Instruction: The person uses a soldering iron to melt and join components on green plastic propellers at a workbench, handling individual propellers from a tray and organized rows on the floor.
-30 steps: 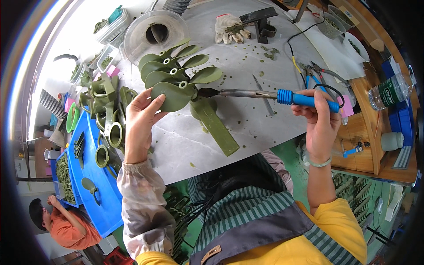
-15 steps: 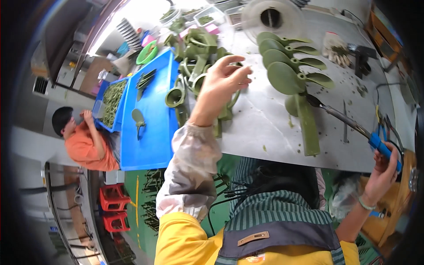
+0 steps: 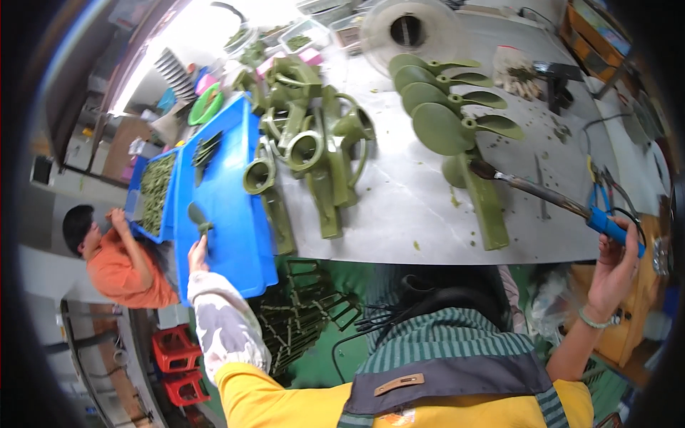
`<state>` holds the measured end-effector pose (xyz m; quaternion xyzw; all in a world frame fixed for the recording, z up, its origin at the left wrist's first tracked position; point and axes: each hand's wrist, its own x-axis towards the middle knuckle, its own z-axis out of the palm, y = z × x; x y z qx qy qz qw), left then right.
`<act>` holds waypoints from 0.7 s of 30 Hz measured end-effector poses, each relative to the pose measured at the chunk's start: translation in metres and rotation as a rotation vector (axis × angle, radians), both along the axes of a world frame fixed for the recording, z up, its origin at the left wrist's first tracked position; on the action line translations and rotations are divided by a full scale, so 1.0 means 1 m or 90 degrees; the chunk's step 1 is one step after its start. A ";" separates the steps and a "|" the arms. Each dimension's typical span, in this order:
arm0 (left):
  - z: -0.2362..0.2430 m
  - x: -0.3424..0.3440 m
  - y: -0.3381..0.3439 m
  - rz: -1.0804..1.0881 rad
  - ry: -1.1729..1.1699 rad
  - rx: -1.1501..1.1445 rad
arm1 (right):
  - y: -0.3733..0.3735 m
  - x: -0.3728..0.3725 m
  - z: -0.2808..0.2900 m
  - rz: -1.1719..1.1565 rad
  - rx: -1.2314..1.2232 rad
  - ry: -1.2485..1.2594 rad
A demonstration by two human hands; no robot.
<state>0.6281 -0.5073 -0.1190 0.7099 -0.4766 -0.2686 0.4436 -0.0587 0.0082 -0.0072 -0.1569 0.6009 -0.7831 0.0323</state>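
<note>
The left hand (image 3: 198, 255) reaches out to the person's left, forearm in a patterned sleeve (image 3: 221, 335) stretched up from the lower edge, and its fingers close on the stem of a small green blade-shaped piece (image 3: 198, 216) lying on the blue tray (image 3: 228, 235). The tray overhangs the near left edge of the grey tabletop (image 3: 399, 207), and a second blue tray (image 3: 153, 189) filled with small green parts sits just beyond it to the left.

The right hand (image 3: 615, 267) is raised at the far right, wrist bent back with a bracelet on it, fingers wrapped around the blue handle of a soldering iron (image 3: 564, 203). The iron's metal shaft runs up and left across the tabletop, and its tip touches the hub of the green propeller assembly (image 3: 457, 135), a stack of broad blades with a long green bar (image 3: 485, 207) reaching toward the tabletop's near edge.

Between the two hands a heap of green ring-headed castings (image 3: 314, 143) lies on the tabletop beside the tray. A clear round spool (image 3: 408, 30) stands at the far side, with a pair of work gloves (image 3: 517, 71) to its right. Below the tray's left edge another person in an orange shirt (image 3: 125, 267) bends over their own work
</note>
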 end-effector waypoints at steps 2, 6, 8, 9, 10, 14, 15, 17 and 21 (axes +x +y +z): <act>-0.016 0.002 0.010 -0.084 -0.035 0.027 | -0.003 0.004 0.005 -0.004 -0.017 -0.032; -0.009 0.000 0.016 -0.044 -0.053 0.040 | -0.011 0.018 0.013 0.002 -0.052 -0.055; 0.026 0.033 0.033 -0.032 -0.303 -0.250 | -0.015 0.015 0.014 0.050 -0.051 -0.046; 0.032 -0.006 0.032 -0.055 -0.160 -0.270 | -0.011 0.017 0.015 0.037 -0.045 -0.033; 0.048 -0.063 0.048 -0.074 -0.020 -0.283 | -0.008 0.018 0.015 0.012 -0.033 -0.021; 0.135 -0.181 0.130 -0.260 0.247 -0.240 | -0.004 0.013 0.014 0.050 -0.054 -0.023; 0.146 -0.220 0.151 -0.286 0.260 -0.206 | -0.001 0.012 0.013 0.060 -0.058 -0.023; 0.160 -0.284 0.189 -0.388 0.215 -0.139 | 0.000 0.009 0.010 0.071 -0.065 -0.023; 0.164 -0.374 0.239 -0.545 0.230 -0.015 | 0.004 0.012 0.007 0.064 -0.063 -0.020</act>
